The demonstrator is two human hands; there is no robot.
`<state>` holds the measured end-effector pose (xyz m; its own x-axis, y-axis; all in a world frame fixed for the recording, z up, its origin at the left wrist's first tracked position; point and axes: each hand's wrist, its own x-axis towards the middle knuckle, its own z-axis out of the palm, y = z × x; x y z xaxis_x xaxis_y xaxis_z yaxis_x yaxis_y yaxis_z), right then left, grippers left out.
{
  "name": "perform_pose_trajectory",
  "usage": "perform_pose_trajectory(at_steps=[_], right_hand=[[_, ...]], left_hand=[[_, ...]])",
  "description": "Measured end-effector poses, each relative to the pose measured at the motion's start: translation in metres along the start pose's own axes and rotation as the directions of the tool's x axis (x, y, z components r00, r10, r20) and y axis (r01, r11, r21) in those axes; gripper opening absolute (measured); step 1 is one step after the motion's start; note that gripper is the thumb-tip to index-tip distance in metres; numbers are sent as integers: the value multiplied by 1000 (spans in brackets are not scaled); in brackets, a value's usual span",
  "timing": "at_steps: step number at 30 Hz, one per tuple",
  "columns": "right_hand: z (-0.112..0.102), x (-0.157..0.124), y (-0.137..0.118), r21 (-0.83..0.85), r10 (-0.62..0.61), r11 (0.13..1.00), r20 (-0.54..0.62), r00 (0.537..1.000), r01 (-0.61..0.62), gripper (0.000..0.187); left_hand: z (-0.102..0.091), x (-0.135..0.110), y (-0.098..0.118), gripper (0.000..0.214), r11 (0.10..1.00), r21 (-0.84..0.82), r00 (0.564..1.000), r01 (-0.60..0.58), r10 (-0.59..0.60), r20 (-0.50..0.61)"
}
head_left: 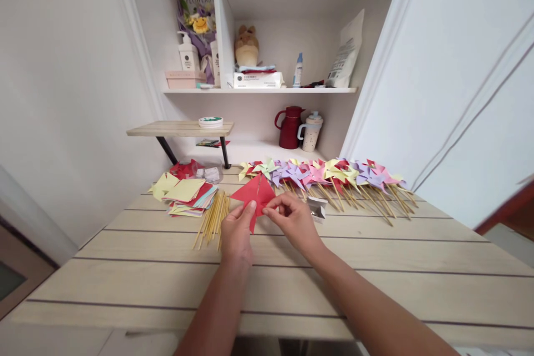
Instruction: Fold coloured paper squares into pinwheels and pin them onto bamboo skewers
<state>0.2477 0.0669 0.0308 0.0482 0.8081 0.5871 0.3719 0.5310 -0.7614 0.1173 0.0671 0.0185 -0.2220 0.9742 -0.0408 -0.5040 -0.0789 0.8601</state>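
Item: red paper square, partly folded, held just above the wooden table near its middle, both hands on it.

Left hand: fingers closed on the lower left edge of the red paper, thumb pressed on top.

Right hand: fingertips pinched on the paper's right corner, close to its centre; the remaining fingers curled. Whether anything small was held between them could not be told.

Stock to the left: 1 loose stack of cut paper sheets, yellow, red and pale blue, lying beside a bundle of bamboo sticks that fanned out toward the table's front edge. Both were touching or nearly so.

Finished goods: 1 long row of completed pinwheels on sticks, in yellow, purple, pink and red, laid along the back of the table to the right.

Sundry: a small white box, open, just beside the right hand; a clear plastic container behind the paper stack.

Progress, judged: many pinwheels stood complete; the red piece was at the folding stage, with no stick attached. The stack of sheets and the bundle of sticks suggested a good number left to make.
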Motion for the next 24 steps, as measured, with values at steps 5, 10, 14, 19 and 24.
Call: perform_pose_trajectory(at_steps=[5,10,14,19,24], right_hand=[[-12,4,-3,-181,-226,962,-118,967,203,49],[-23,7,-4,-412,-343,860,-29,939,301,61],[-25,8,0,-452,-274,840,121,954,299,36],[-23,9,2,-382,-195,892,164,967,244,18],[-22,12,5,-293,-157,937,140,978,192,19]], left_hand=[[-4,0,5,14,843,398,929,-362,364,72],[-2,-3,4,7,543,546,749,-638,601,279],[-2,-1,1,10,411,587,676,-698,648,350],[-3,-1,1,15,221,627,590,-747,655,472],[-1,-4,0,14,169,624,563,-763,649,512]])
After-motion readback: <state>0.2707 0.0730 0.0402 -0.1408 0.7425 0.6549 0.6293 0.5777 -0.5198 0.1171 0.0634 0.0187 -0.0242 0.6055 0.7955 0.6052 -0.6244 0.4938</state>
